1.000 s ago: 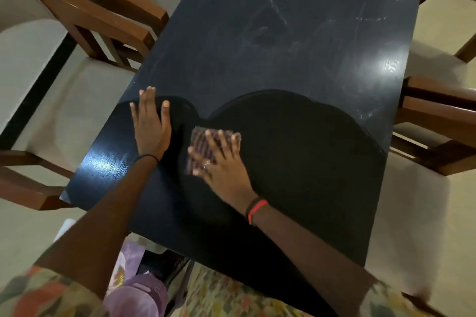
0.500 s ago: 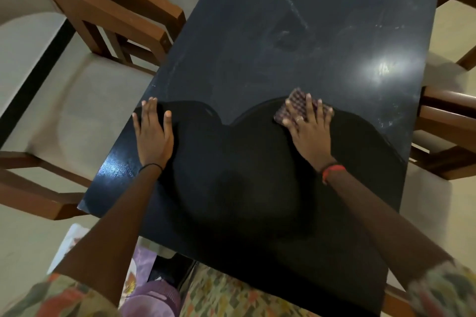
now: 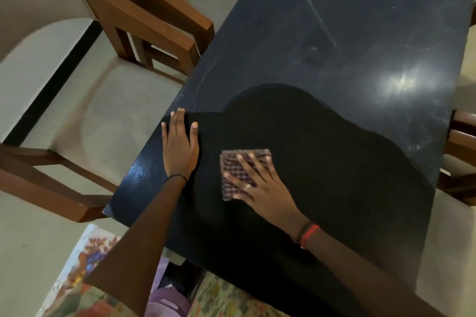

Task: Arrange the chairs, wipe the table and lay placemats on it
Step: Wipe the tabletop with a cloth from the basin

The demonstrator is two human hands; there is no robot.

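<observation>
A black rectangular table (image 3: 355, 41) fills the middle of the view. Its near half is darker and wet-looking; its far half is dusty with pale smears. My right hand (image 3: 260, 185) lies flat with spread fingers on a folded brown checked cloth (image 3: 231, 165), pressing it onto the near-middle of the table. My left hand (image 3: 180, 147) rests flat on the table near its left edge, fingers together, holding nothing. Wooden chairs with beige cushions (image 3: 108, 90) stand along the left side.
More wooden chairs (image 3: 461, 154) stand at the table's right edge. A colourful printed sheet (image 3: 77, 273) lies on the floor at lower left. A purple object (image 3: 170, 301) sits under the table's near edge. A black-edged wall base runs at far left.
My right hand has slid the cloth from the right-middle of the table back left and nearer, next to my left hand. The left hand has stayed planted.
</observation>
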